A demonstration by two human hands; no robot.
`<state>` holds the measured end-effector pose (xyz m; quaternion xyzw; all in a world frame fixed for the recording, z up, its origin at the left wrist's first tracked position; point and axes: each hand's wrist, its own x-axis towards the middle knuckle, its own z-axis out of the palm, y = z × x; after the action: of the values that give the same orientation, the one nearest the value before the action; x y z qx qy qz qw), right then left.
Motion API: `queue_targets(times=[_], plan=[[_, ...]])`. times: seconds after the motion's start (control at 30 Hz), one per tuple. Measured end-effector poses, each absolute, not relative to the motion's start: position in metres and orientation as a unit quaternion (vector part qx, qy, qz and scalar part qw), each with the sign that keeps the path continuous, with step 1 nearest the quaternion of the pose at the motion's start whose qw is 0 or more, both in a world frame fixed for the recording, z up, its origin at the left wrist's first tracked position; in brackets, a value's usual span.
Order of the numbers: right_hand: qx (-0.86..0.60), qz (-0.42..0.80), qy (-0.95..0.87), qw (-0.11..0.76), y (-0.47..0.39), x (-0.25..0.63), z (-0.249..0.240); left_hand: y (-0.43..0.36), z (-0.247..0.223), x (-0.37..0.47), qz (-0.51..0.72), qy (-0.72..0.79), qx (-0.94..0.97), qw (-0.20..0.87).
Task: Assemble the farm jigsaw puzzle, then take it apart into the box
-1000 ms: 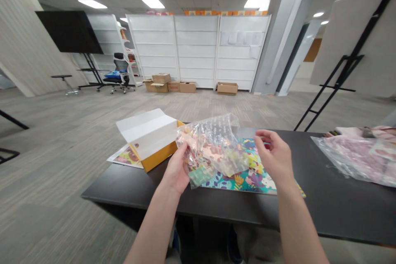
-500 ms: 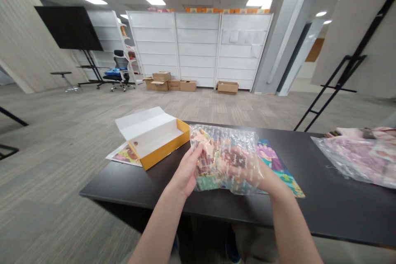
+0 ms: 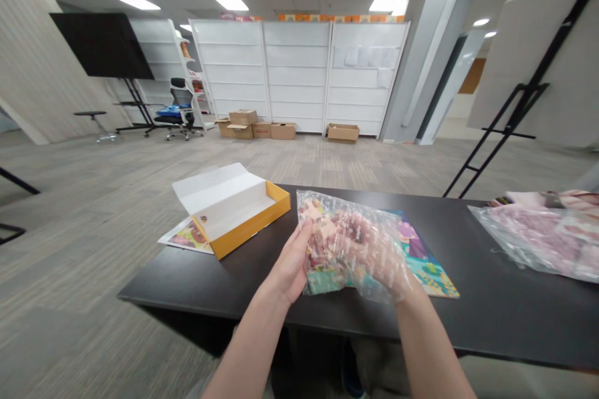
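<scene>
A clear printed plastic bag (image 3: 322, 287) is held up over the near edge of the black table, with colourful jigsaw puzzle pieces (image 3: 325, 234) inside. My left hand (image 3: 294, 262) grips the bag's left side, its thumb in front. Through the bag's right end goes my right hand (image 3: 374, 249), inside up to the wrist. Its fingers look curled against the pieces, blurred by the crinkled plastic. Behind the bag lies a colourful picture board (image 3: 428, 262), partly covered by the bag and my right arm.
An open yellow box (image 3: 253, 227) with a white inside sits at the table's left, partly over a printed sheet (image 3: 185, 237). At right lies a plastic bag of pink cloth (image 3: 543, 230) on the black table (image 3: 472, 299). Cardboard boxes (image 3: 241, 124) stand across the floor.
My right hand has pushed deeper into the bag, and the plastic now reaches its wrist. The bag and my left hand have shifted slightly right and down.
</scene>
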<state>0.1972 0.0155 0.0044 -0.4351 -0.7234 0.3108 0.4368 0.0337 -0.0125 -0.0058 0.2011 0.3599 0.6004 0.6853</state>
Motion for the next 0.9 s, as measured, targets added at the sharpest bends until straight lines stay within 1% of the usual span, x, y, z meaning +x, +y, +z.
queue_targets(times=[0.1, 0.23, 0.37, 0.53, 0.63, 0.73, 0.9], plan=[[-0.431, 0.338, -0.733, 0.403, 0.016, 0.193, 0.002, -0.012, -0.006, 0.034, 0.605, 0.344, 0.194, 0.692], [-0.473, 0.269, -0.734, 0.405, 0.014, 0.19, 0.007, -0.011, -0.008, 0.033, 0.616, 0.31, 0.21, 0.693], [-0.456, 0.264, -0.75, 0.399, 0.011, 0.185, 0.011, -0.011, -0.009, 0.034, 0.63, 0.329, 0.211, 0.671], [-0.429, 0.284, -0.748, 0.419, 0.01, 0.181, 0.006, -0.012, -0.006, 0.034, 0.641, 0.341, 0.208, 0.655], [-0.425, 0.278, -0.751, 0.422, 0.009, 0.179, 0.004, -0.012, -0.004, 0.035, 0.65, 0.337, 0.203, 0.65], [-0.404, 0.299, -0.756, 0.42, 0.005, 0.173, 0.003, -0.012, -0.004, 0.035, 0.656, 0.339, 0.198, 0.644], [-0.39, 0.274, -0.768, 0.427, 0.0, 0.166, -0.002, -0.012, -0.007, 0.034, 0.65, 0.348, 0.202, 0.644]])
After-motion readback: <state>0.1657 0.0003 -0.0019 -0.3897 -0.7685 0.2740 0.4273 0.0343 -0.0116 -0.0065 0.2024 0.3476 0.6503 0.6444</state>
